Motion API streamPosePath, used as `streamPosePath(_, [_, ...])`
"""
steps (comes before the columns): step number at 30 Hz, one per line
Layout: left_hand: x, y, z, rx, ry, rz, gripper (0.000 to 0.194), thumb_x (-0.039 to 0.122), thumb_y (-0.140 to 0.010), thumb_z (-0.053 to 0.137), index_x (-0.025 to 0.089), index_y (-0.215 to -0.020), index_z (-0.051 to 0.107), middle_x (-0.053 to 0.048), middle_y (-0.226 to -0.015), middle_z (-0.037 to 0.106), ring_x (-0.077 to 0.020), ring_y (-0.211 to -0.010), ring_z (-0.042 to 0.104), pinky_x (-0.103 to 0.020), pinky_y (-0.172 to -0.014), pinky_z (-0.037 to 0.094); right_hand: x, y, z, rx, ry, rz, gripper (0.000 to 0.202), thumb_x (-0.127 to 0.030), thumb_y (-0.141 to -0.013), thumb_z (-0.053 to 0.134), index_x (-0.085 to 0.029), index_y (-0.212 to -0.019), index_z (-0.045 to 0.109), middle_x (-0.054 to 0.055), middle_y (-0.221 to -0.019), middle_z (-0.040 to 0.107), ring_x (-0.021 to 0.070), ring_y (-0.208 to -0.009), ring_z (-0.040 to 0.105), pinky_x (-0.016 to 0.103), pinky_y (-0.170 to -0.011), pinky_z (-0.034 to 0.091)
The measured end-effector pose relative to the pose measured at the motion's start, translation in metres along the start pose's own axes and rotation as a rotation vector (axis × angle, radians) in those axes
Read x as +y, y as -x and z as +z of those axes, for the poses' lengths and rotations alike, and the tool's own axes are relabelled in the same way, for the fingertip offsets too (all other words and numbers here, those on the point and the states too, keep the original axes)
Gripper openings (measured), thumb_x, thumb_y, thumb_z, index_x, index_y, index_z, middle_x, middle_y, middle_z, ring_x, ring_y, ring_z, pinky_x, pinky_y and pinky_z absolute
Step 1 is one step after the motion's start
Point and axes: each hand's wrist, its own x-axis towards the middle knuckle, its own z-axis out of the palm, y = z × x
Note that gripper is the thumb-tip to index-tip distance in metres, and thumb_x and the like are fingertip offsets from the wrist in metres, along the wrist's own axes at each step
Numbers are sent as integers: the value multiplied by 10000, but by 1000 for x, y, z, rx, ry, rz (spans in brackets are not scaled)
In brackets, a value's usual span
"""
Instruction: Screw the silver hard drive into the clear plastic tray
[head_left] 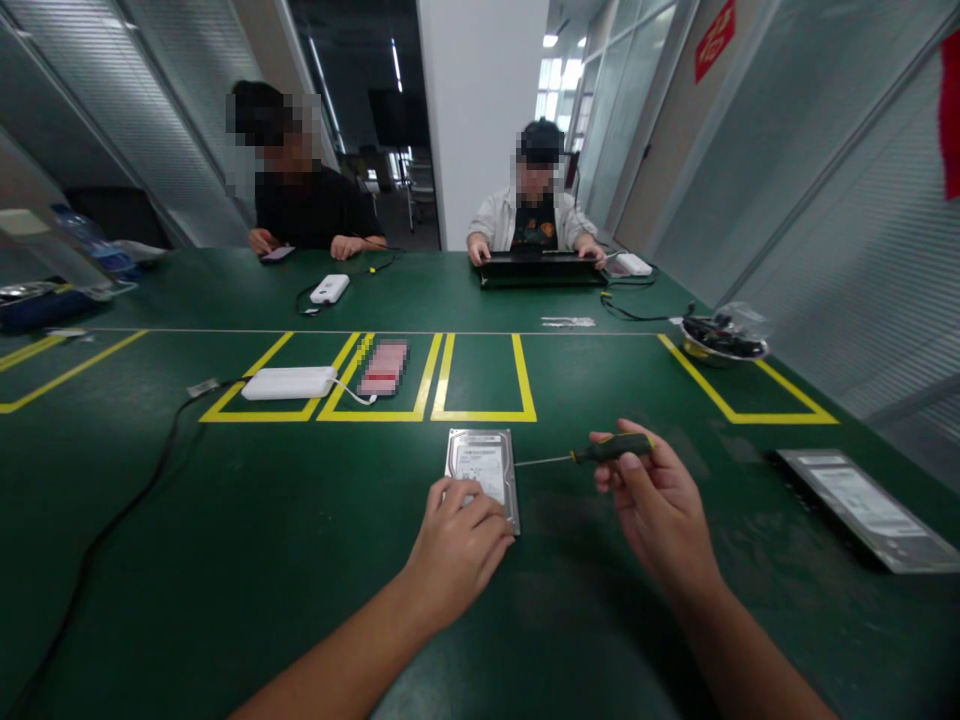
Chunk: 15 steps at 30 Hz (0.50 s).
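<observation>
A silver hard disk drive with a white label lies flat on the green table just in front of me. My left hand rests on its near end, fingers spread over the casing. My right hand holds a small screwdriver with a black and yellow handle. Its thin shaft points left, with the tip close to the drive's right edge.
A white power bank with a cable lies inside yellow floor-tape boxes. A grey flat tray sits at right, a metal bowl of parts beyond it. Two people sit at the far side, one at a laptop.
</observation>
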Motion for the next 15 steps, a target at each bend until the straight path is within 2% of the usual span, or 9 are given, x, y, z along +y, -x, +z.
streamPosePath(6, [0,0,0,-2,5,0,41,182,-890,652,214,-887,678,-14,-910,690,-246,-998,507,-456,-917,326,-8,12,1,-11,172,-172,368,-320,-939,604,-241,-1258,440,63,-966,698,142,-667,639,280,-581,552])
streamPosePath(10, [0,-1,0,-5,11,-7,46,180,-888,652,217,-888,680,-16,-912,689,-249,-1005,508,-457,-919,325,-10,20,8,-73,232,-286,327,-262,-941,601,-243,-1236,462,60,-975,699,151,-729,683,260,-582,579])
streamPosePath(15, [1,0,0,-8,7,-12,40,197,-896,645,216,-888,679,-16,-916,690,-255,-1009,506,-465,-925,322,-6,24,11,-171,290,-354,336,-194,-943,583,-248,-1255,469,68,-1016,696,153,-808,704,235,-612,594])
